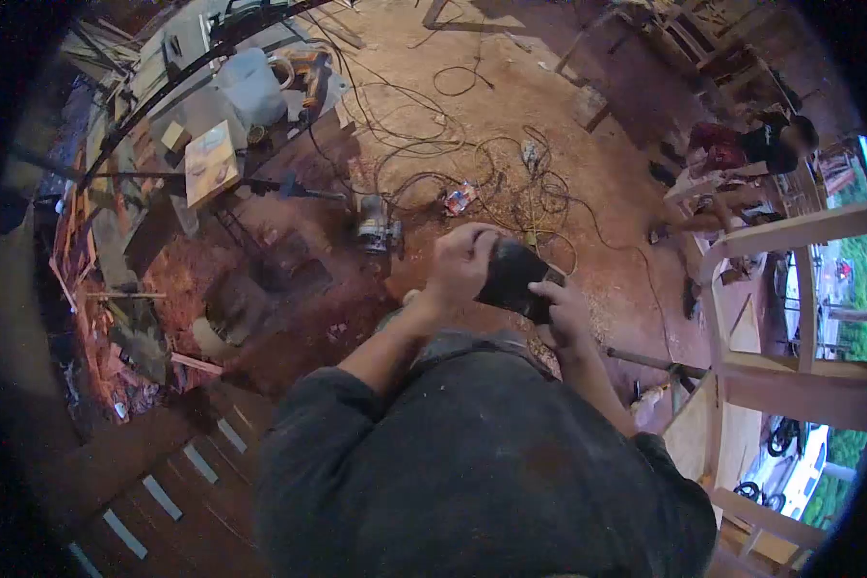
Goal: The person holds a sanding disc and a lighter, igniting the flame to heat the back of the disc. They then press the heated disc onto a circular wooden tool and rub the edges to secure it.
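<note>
In front of my body I hold a dark, flat, roughly rectangular piece between both hands. Its kind cannot be made out. My left hand is closed at its left end, with bent fingers at the upper corner. At the right end, my right hand grips it with the thumb lying on top and the other fingers mostly hidden beneath. On the floor beyond my hands lie a router-like power tool and a small red, white and blue packet.
Tangled cords cover the sawdust-strewn floor ahead. A workbench at upper left bears a translucent jug and an orange power drill. A wooden frame stands at right. Another person is farther off at upper right.
</note>
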A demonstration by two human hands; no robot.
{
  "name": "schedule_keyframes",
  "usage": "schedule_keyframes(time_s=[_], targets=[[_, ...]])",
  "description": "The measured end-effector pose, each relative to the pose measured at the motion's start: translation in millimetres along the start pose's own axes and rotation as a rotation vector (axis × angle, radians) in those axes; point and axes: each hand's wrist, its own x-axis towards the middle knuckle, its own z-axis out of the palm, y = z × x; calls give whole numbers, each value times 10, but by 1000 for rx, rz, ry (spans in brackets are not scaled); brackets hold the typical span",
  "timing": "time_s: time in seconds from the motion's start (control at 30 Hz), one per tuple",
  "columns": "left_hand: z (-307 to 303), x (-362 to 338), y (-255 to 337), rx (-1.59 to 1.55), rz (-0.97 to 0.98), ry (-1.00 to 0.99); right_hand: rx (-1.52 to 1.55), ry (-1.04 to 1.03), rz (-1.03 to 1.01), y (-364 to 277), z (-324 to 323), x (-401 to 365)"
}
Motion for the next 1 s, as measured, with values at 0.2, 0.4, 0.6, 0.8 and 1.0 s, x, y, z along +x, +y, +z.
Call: schedule_keyframes(time_s=[0.2,0.4,0.6,0.8,1.0], targets=[[-518,345,-248,-244,-377,237,24,-151,146,-163,438,596],[-833,627,-458,-143,-397,370,50,-460,189,-277,745,1404],[-926,842,-392,13,-402,395,23,-674,309,-675,1258,1765],[-1295,1000,-705,-88,-323,620,-174,-729,230,-850,1605,2015],[-2710,1224,-1039,140,-330,775,75,-469,200,-715,2035,2077]])
